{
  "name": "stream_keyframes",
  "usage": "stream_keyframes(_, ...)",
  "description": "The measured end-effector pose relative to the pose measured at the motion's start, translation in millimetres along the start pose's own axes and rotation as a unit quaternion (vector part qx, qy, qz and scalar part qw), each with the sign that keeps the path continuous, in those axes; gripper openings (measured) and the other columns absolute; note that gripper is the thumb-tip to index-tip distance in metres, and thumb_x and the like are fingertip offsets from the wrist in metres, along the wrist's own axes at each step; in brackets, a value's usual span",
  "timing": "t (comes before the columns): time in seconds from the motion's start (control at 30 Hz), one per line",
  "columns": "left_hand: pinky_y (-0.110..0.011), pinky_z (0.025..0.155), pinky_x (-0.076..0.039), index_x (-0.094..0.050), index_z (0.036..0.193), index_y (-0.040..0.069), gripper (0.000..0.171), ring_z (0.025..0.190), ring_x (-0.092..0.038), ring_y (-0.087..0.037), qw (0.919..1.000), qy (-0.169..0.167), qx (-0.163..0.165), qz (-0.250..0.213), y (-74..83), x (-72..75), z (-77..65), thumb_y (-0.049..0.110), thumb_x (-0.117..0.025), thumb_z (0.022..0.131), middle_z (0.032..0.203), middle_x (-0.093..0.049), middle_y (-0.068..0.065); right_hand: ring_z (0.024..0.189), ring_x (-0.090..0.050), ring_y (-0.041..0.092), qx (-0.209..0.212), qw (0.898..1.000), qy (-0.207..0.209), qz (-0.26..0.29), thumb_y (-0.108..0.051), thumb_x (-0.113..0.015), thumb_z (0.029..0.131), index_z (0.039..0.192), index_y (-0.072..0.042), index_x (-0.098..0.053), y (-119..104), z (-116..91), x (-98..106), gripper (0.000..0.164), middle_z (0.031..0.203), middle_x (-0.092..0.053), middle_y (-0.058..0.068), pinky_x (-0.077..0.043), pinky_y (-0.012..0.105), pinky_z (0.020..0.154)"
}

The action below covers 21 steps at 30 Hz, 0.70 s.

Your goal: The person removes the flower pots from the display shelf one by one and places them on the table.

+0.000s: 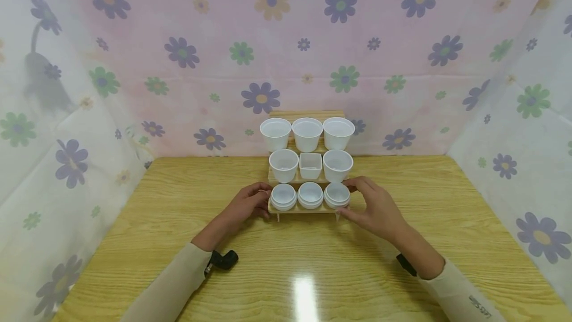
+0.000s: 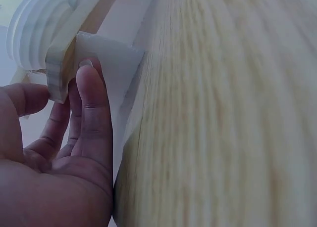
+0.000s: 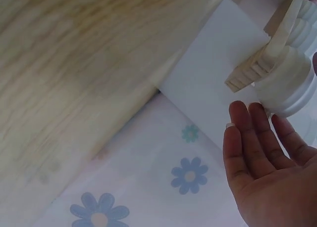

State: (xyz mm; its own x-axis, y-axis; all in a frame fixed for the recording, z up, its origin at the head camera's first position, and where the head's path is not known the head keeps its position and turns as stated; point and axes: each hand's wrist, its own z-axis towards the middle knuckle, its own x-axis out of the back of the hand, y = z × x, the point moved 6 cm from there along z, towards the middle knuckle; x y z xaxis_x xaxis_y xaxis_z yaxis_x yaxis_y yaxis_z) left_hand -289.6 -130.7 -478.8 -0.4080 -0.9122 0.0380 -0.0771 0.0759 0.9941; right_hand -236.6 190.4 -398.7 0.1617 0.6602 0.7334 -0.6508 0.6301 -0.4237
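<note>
A tiered wooden stand [image 1: 307, 114] holds white pots in three rows on the table. My left hand [image 1: 246, 203] is at the left end of its lowest shelf. In the left wrist view, the thumb and fingers [image 2: 94, 108] pinch the end of the wooden shelf board [image 2: 59, 64]. Beside the front row's right-hand pot [image 1: 337, 194], my right hand [image 1: 375, 208] has its thumb in front and fingertips behind. The right wrist view shows its fingers [image 3: 252, 143] at the side of that ridged white pot [image 3: 287, 83].
Wider white cups [image 1: 275, 133] fill the top row. Between two cups in the middle row stands a square pot [image 1: 310, 164]. The wood-grain table [image 1: 187, 183] meets a flower-print cloth [image 1: 214, 63] close behind the stand, with more cloth at both sides.
</note>
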Motion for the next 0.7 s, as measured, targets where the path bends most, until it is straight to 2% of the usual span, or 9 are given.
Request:
stream_keyframes(0.27,-0.033,0.074,-0.062,-0.059,0.135,-0.004,0.034,0.082,-0.068,-0.021,0.9999,0.000,-0.008,0.009,0.3,-0.3,1.3,0.021,-0.052,0.113,0.103,-0.069,-0.008,0.104,-0.071,0.029,-0.023,1.000,0.006,-0.016,-0.028,-0.097,0.080,0.130,-0.006,-0.062,-2.7,-0.9,-3.6,0.065,0.115,-0.068,0.005,-0.061,0.047,0.085)
stream_keyframes(0.47,-0.033,0.075,-0.062,-0.061,0.132,-0.004,0.033,0.084,-0.066,-0.021,0.9999,0.004,-0.012,0.001,0.1,-0.6,2.3,0.021,-0.053,0.112,0.107,-0.069,-0.008,0.103,-0.069,0.024,-0.025,1.000,0.013,0.001,-0.023,-0.097,0.080,0.129,-0.004,-0.062,-5.2,-0.9,-5.2,0.063,0.115,-0.068,0.006,-0.061,0.050,0.085)
stream_keyframes(0.7,-0.033,0.074,-0.061,-0.059,0.133,-0.005,0.032,0.085,-0.067,-0.021,0.9999,0.000,-0.013,-0.004,-1.2,-0.6,1.3,0.019,-0.051,0.113,0.106,-0.070,-0.007,0.098,-0.070,0.020,-0.013,0.999,0.024,0.028,-0.015,-0.096,0.078,0.123,-0.001,-0.063,-6.7,-1.1,-7.1,0.058,0.111,-0.069,0.007,-0.063,0.046,0.081)
